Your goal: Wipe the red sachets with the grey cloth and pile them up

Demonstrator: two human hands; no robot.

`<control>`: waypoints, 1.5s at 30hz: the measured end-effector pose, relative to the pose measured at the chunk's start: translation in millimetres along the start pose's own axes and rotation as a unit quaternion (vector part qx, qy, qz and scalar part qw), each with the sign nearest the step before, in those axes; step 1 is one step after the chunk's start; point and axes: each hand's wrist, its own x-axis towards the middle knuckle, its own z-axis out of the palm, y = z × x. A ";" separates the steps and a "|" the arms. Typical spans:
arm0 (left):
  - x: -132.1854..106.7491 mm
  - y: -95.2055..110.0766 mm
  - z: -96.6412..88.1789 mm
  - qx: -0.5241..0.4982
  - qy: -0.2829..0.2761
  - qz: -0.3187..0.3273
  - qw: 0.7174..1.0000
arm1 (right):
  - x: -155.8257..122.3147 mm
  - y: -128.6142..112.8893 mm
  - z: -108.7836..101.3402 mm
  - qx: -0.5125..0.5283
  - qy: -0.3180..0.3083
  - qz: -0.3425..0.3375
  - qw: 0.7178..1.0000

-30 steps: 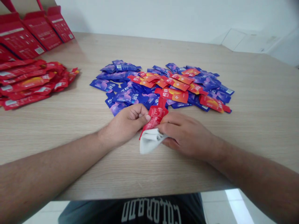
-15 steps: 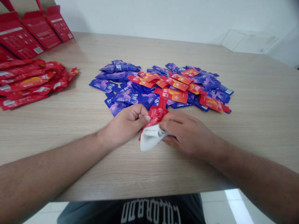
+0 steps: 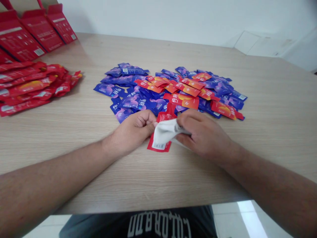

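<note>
A red sachet [image 3: 164, 116] lies printed back up on the table in front of me, a barcode showing at its near end. My left hand [image 3: 138, 127] is closed on its left edge, thumb and fingers pinching it. My right hand [image 3: 201, 134] grips a folded white cloth [image 3: 165, 130], whose loose end hangs over the middle of the sachet and hides part of it. Just beyond my hands spreads a pile of purple-blue sachets [image 3: 138, 102], with several orange-red sachets [image 3: 184, 100] on top.
At the left lies a stack of red sachets [image 3: 27, 87]. Behind it stand red cartons [image 3: 42, 29] with raised flaps. The wooden table [image 3: 119, 185] ends at its near edge by my lap, and a white wall [image 3: 158, 19] rises behind it.
My right hand has moved a little up and right with the cloth. The sachet's near end and barcode now show. My left hand has stayed in place.
</note>
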 end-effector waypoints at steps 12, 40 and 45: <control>-0.1 -0.2 0.3 0.003 0.004 0.001 1.000 | -0.9 -4.4 0.5 0.004 -0.026 -0.019 0.999; -1.1 2.8 1.3 0.026 0.011 0.003 1.000 | 0.9 2.0 -1.9 -0.005 -0.009 0.033 0.999; -0.9 2.2 1.1 0.031 0.009 0.003 0.999 | 2.2 9.3 0.0 -0.011 0.014 0.047 0.999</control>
